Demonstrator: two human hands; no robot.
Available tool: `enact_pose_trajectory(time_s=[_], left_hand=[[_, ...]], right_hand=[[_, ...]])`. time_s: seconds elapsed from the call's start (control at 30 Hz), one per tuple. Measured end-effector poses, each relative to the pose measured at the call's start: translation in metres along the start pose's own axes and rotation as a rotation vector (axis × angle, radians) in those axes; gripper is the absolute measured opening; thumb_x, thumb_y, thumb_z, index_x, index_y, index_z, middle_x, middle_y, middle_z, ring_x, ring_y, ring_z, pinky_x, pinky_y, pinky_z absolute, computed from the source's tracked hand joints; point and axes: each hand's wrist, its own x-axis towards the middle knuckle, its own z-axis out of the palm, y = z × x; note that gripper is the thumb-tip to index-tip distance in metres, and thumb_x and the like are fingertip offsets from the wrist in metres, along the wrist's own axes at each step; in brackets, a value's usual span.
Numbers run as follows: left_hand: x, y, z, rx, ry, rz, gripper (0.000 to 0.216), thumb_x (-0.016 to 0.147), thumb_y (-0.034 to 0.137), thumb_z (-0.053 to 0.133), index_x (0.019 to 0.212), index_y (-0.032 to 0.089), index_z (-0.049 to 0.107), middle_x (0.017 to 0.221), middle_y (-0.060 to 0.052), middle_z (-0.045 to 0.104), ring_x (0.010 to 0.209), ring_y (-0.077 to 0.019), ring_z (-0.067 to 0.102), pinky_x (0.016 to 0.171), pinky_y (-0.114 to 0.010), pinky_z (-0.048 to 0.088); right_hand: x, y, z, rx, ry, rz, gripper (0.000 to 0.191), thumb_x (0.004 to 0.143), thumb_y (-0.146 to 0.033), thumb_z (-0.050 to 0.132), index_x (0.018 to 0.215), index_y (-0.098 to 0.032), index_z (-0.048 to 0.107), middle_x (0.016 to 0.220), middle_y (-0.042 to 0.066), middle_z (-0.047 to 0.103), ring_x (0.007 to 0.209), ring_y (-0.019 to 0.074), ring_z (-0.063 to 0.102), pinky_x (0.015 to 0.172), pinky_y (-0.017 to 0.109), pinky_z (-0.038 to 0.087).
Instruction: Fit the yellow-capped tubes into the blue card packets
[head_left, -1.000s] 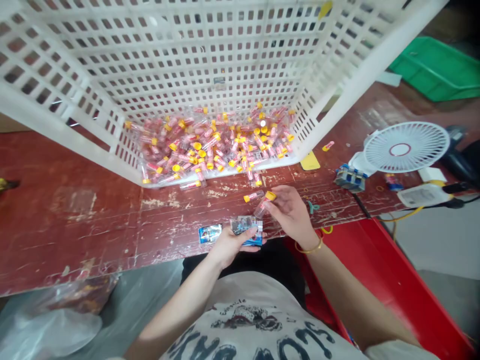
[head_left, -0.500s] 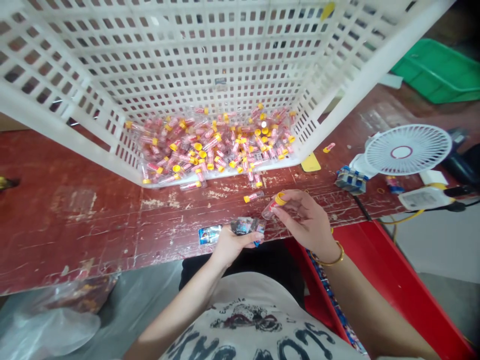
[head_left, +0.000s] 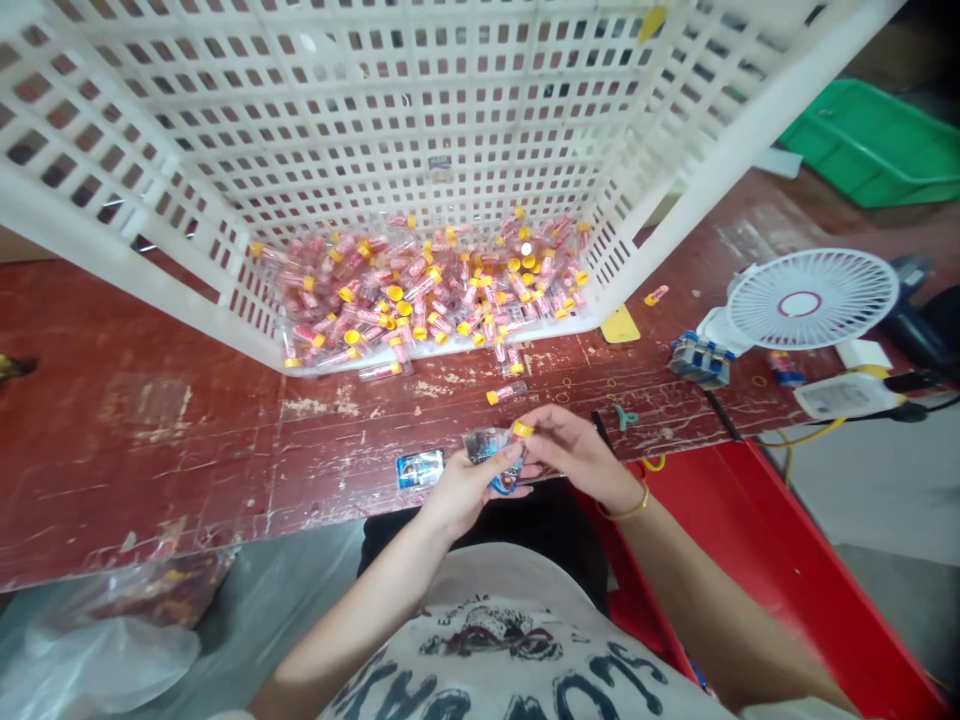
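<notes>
My left hand (head_left: 459, 487) pinches a small clear packet with blue print (head_left: 486, 445) at the near edge of the red table (head_left: 150, 440). My right hand (head_left: 574, 450) holds a small clear tube with a yellow cap (head_left: 520, 432), its capped end pressed against the packet's top. The two hands meet there. Another blue printed packet (head_left: 420, 467) lies flat on the table just left of my left hand. A loose yellow-capped tube (head_left: 506, 393) lies a little beyond my hands.
A big white slotted crate (head_left: 420, 130) lies tipped on the table, with several yellow-capped pink tubes (head_left: 427, 290) heaped at its mouth. A white fan (head_left: 811, 297), a yellow card (head_left: 620, 324) and small blue items (head_left: 700, 357) sit at right. A red bin (head_left: 750, 540) stands by my right side; a green tray (head_left: 874, 140) is far right.
My right hand brought the yellow-capped tube left and down from above the table to the packet in my left hand. The left hand stayed about where it was.
</notes>
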Motion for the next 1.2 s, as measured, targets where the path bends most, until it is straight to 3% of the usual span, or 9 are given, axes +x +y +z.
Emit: enact_pose_trajectory(time_s=[0.13, 0.2, 0.33, 0.53, 0.73, 0.9, 1.03, 1.1, 1.2], left_hand=[[0.003, 0.003, 0.009, -0.1, 0.006, -0.036, 0.039, 0.069, 0.037, 0.077, 0.095, 0.009, 0.071, 0.092, -0.014, 0.073, 0.078, -0.0216, 0.07, 0.071, -0.032, 0.057], [0.002, 0.005, 0.013, -0.087, -0.013, -0.017, 0.037, 0.069, 0.037, 0.077, 0.093, 0.01, 0.072, 0.09, -0.012, 0.074, 0.077, -0.0201, 0.07, 0.071, -0.029, 0.056], [-0.004, 0.007, 0.013, 0.014, -0.022, -0.005, 0.032, 0.066, 0.032, 0.08, 0.088, 0.01, 0.073, 0.076, -0.008, 0.074, 0.07, -0.0157, 0.068, 0.068, -0.022, 0.053], [-0.006, 0.005, 0.015, -0.052, -0.003, -0.008, 0.033, 0.062, 0.034, 0.082, 0.085, 0.011, 0.074, 0.072, -0.007, 0.073, 0.064, -0.0148, 0.067, 0.067, -0.023, 0.053], [-0.003, 0.001, 0.013, -0.021, -0.005, 0.005, 0.032, 0.064, 0.033, 0.081, 0.086, 0.011, 0.073, 0.075, -0.007, 0.073, 0.068, -0.016, 0.067, 0.068, -0.026, 0.054], [0.001, -0.005, 0.014, 0.1, -0.07, -0.048, 0.037, 0.073, 0.043, 0.071, 0.093, 0.012, 0.07, 0.086, -0.011, 0.073, 0.075, -0.0197, 0.068, 0.073, -0.036, 0.057], [0.003, -0.014, 0.016, 0.207, -0.123, -0.118, 0.041, 0.081, 0.041, 0.064, 0.11, 0.013, 0.064, 0.11, -0.016, 0.069, 0.095, -0.0259, 0.067, 0.079, -0.039, 0.056], [0.006, -0.019, 0.016, 0.283, -0.148, -0.115, 0.044, 0.08, 0.039, 0.065, 0.115, 0.013, 0.06, 0.114, -0.017, 0.067, 0.099, -0.0269, 0.066, 0.082, -0.04, 0.054], [0.009, -0.025, 0.014, 0.396, -0.196, -0.158, 0.047, 0.081, 0.043, 0.063, 0.118, 0.015, 0.057, 0.116, -0.017, 0.067, 0.098, -0.0274, 0.067, 0.082, -0.041, 0.054]], right_hand=[[-0.017, 0.014, 0.024, -0.209, 0.131, -0.136, 0.085, 0.053, -0.029, 0.085, 0.121, -0.026, 0.034, 0.12, 0.009, 0.047, 0.107, 0.0229, 0.055, 0.084, 0.035, 0.054], [-0.021, 0.018, 0.032, -0.253, 0.247, -0.141, 0.077, 0.058, -0.022, 0.08, 0.119, -0.026, 0.032, 0.117, 0.009, 0.045, 0.099, 0.0205, 0.058, 0.074, 0.031, 0.056], [-0.021, 0.017, 0.035, -0.199, 0.245, -0.061, 0.065, 0.063, -0.016, 0.07, 0.114, -0.026, 0.032, 0.105, 0.005, 0.047, 0.07, 0.0115, 0.057, 0.053, 0.023, 0.053], [-0.021, 0.013, 0.038, -0.28, 0.312, -0.137, 0.063, 0.061, -0.017, 0.07, 0.112, -0.024, 0.034, 0.11, 0.007, 0.045, 0.094, 0.0186, 0.057, 0.074, 0.031, 0.054], [-0.024, 0.009, 0.03, -0.201, 0.251, -0.104, 0.065, 0.059, -0.023, 0.078, 0.111, -0.024, 0.04, 0.105, 0.006, 0.05, 0.089, 0.0174, 0.057, 0.078, 0.032, 0.053], [-0.031, 0.014, 0.003, 0.129, 0.331, -0.004, 0.024, 0.075, -0.04, 0.069, 0.085, -0.022, 0.057, 0.091, 0.003, 0.063, 0.082, 0.0163, 0.062, 0.078, 0.035, 0.054], [-0.093, 0.051, -0.058, 0.106, 0.824, 0.191, 0.031, 0.071, -0.048, 0.07, 0.083, -0.02, 0.062, 0.087, 0.004, 0.069, 0.08, 0.0173, 0.065, 0.078, 0.036, 0.054], [-0.155, 0.074, -0.091, -0.04, 1.104, 0.323, 0.039, 0.065, -0.052, 0.071, 0.082, -0.018, 0.064, 0.084, 0.005, 0.07, 0.077, 0.0187, 0.066, 0.075, 0.036, 0.055], [-0.255, 0.102, -0.116, -0.17, 1.306, 0.497, 0.034, 0.056, -0.047, 0.076, 0.063, -0.016, 0.064, 0.06, 0.005, 0.067, 0.06, 0.0183, 0.062, 0.063, 0.033, 0.054]])
